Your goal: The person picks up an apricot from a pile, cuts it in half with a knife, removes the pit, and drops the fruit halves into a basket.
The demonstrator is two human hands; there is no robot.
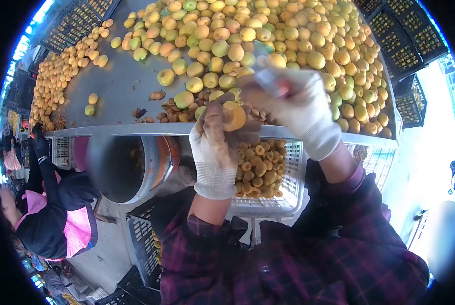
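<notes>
My left hand (214,145), in a stained white knit glove, holds an orange apricot (234,116) at the table's front edge. My right hand (301,107), also in a white glove, is closed around a small knife whose blade (268,81) is blurred, right beside the fruit. Both hands hover over the metal table (120,86), which carries a big heap of yellow and green apricots (268,35). Brown pits (174,109) lie in a small pile just left of my hands.
Below the table edge stands a white plastic crate (288,193) of halved apricots and a metal bucket (123,168). A person in a pink and black jacket (54,213) works at the left. Black crates (405,40) line the far side; another black crate (141,244) is on the floor.
</notes>
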